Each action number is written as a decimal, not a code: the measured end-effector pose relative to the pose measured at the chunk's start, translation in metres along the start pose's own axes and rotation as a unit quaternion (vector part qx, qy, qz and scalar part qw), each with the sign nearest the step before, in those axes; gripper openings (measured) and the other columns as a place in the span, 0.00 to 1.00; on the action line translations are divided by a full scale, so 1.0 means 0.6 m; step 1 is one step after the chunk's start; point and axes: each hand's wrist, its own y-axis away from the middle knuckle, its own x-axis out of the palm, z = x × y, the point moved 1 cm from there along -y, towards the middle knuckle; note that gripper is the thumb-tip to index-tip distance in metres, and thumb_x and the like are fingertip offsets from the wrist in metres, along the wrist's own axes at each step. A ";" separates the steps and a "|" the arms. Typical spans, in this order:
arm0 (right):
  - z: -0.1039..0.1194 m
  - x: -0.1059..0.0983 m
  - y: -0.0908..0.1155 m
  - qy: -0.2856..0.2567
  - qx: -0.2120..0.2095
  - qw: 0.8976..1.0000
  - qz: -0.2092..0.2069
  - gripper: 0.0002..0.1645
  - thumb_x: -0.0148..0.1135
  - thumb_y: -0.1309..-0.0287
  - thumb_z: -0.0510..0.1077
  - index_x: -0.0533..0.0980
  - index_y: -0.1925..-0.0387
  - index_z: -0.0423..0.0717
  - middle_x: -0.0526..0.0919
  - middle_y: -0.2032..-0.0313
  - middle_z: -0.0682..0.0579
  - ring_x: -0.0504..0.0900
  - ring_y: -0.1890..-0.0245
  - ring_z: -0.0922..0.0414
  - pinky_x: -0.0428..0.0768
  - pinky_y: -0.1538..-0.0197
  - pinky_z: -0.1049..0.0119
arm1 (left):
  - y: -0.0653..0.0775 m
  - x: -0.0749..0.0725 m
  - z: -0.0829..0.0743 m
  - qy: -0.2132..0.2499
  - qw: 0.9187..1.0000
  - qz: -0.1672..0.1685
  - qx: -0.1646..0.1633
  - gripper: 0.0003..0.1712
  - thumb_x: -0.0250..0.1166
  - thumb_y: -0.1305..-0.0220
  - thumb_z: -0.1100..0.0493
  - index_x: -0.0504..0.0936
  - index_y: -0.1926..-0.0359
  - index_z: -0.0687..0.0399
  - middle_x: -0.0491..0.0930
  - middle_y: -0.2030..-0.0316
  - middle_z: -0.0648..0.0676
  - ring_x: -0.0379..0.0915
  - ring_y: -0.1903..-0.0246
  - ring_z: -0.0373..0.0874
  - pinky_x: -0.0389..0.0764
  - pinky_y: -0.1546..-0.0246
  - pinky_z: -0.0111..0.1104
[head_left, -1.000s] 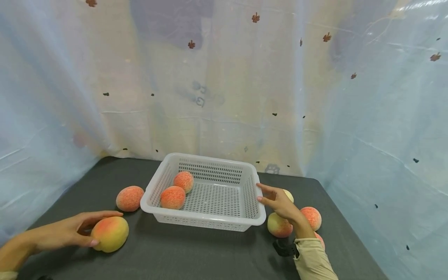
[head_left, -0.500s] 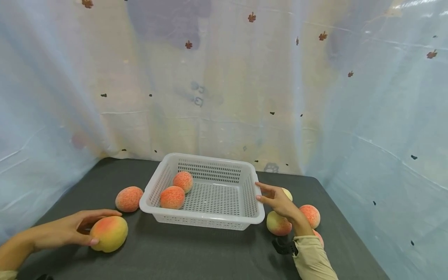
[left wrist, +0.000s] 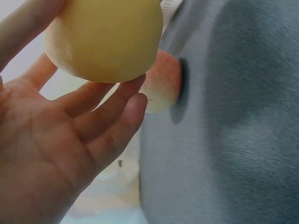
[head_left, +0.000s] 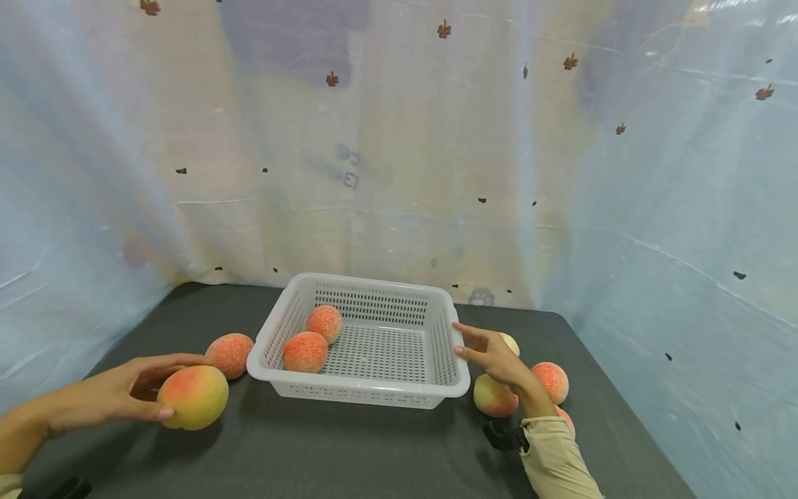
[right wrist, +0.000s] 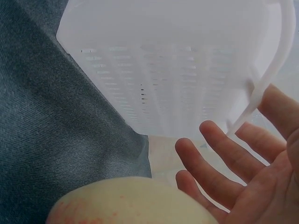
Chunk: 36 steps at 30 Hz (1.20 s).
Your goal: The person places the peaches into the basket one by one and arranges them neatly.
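Observation:
My left hand holds a yellow peach with a red blush, thumb on its near side and fingers round the far side. In the left wrist view this peach hangs off the dark tabletop. A white slotted plastic basket stands mid-table, with two orange-red speckled peaches, one in front and one behind, at its left end. At the basket's right rim, my right hand holds on with thumb and index finger; its other fingers spread below the rim in the right wrist view.
Left of the basket lies a speckled peach. Several more peaches lie around my right forearm, among them a yellow-red peach and an orange-red peach. Plastic sheeting hangs behind the dark table.
My left hand has raised the yellow peach slightly off the table, where it sat half a second ago. The right hand and basket keep their places; the head view has shifted a little.

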 end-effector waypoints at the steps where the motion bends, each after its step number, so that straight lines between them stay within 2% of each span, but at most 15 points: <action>1: 0.000 0.000 0.000 0.000 0.000 1.000 0.001 0.39 0.59 0.28 0.41 0.54 0.25 0.29 0.68 0.32 0.27 0.77 0.38 0.34 0.82 0.41 0.59 | 0.000 -0.001 -0.003 -0.006 1.000 -0.007 0.009 0.37 0.51 0.26 0.72 0.49 0.22 0.65 0.73 0.31 0.45 0.77 0.40 0.44 0.83 0.49 0.34; 4: 0.000 -0.001 0.001 -0.005 -0.001 1.000 0.002 0.39 0.59 0.28 0.40 0.55 0.25 0.30 0.68 0.31 0.27 0.78 0.38 0.34 0.82 0.41 0.60 | -0.003 0.000 -0.013 -0.028 0.999 -0.033 0.025 0.37 0.52 0.27 0.73 0.50 0.22 0.64 0.73 0.32 0.41 0.78 0.42 0.43 0.83 0.51 0.34; 10: 0.003 0.002 0.001 -0.015 -0.008 1.000 0.005 0.40 0.59 0.28 0.40 0.54 0.25 0.28 0.68 0.32 0.25 0.80 0.40 0.35 0.83 0.43 0.62 | -0.019 0.005 -0.040 -0.053 0.995 -0.078 0.025 0.36 0.53 0.27 0.71 0.53 0.22 0.59 0.76 0.35 0.41 0.80 0.44 0.44 0.84 0.52 0.35; 14: 0.002 0.003 0.002 -0.011 -0.006 1.000 0.007 0.39 0.58 0.28 0.39 0.54 0.25 0.28 0.68 0.32 0.25 0.80 0.40 0.36 0.83 0.42 0.62 | -0.028 0.006 -0.053 -0.055 0.994 -0.083 0.043 0.37 0.53 0.27 0.72 0.54 0.22 0.57 0.76 0.35 0.46 0.80 0.44 0.44 0.84 0.52 0.35; 17: 0.002 0.002 0.002 -0.004 -0.003 1.000 -0.001 0.39 0.58 0.28 0.39 0.55 0.25 0.28 0.69 0.32 0.26 0.80 0.40 0.36 0.83 0.42 0.61 | -0.036 0.006 -0.060 -0.049 0.994 -0.070 0.065 0.38 0.51 0.27 0.73 0.52 0.21 0.57 0.74 0.33 0.50 0.79 0.43 0.45 0.84 0.51 0.36; 21: 0.002 0.000 0.003 -0.003 -0.006 1.000 -0.003 0.39 0.59 0.28 0.40 0.54 0.25 0.28 0.69 0.32 0.26 0.78 0.39 0.34 0.83 0.42 0.57 | -0.042 0.009 -0.069 -0.059 0.992 -0.074 0.080 0.39 0.52 0.28 0.74 0.52 0.21 0.57 0.75 0.33 0.48 0.80 0.44 0.46 0.85 0.52 0.36; 27: 0.004 -0.001 0.005 -0.002 -0.003 1.000 -0.003 0.39 0.59 0.28 0.40 0.54 0.25 0.28 0.69 0.32 0.26 0.79 0.39 0.35 0.82 0.42 0.62 | -0.055 0.016 -0.088 -0.086 0.988 -0.118 0.057 0.39 0.57 0.28 0.71 0.56 0.22 0.51 0.77 0.36 0.45 0.80 0.44 0.42 0.84 0.53 0.34; 31: 0.007 0.002 0.005 -0.002 -0.001 1.000 -0.004 0.39 0.58 0.28 0.39 0.54 0.25 0.28 0.69 0.32 0.26 0.80 0.40 0.37 0.82 0.43 0.64 | -0.068 0.020 -0.102 -0.101 0.984 -0.135 0.054 0.38 0.58 0.28 0.69 0.58 0.22 0.49 0.77 0.36 0.45 0.79 0.44 0.40 0.84 0.53 0.33; 36: 0.008 0.003 0.004 -0.014 -0.006 1.000 0.002 0.39 0.58 0.28 0.39 0.54 0.25 0.27 0.66 0.31 0.24 0.79 0.40 0.34 0.82 0.42 0.61 | -0.086 0.022 -0.113 -0.118 0.980 -0.147 0.056 0.37 0.60 0.29 0.68 0.59 0.23 0.49 0.78 0.37 0.43 0.79 0.44 0.38 0.84 0.52 0.32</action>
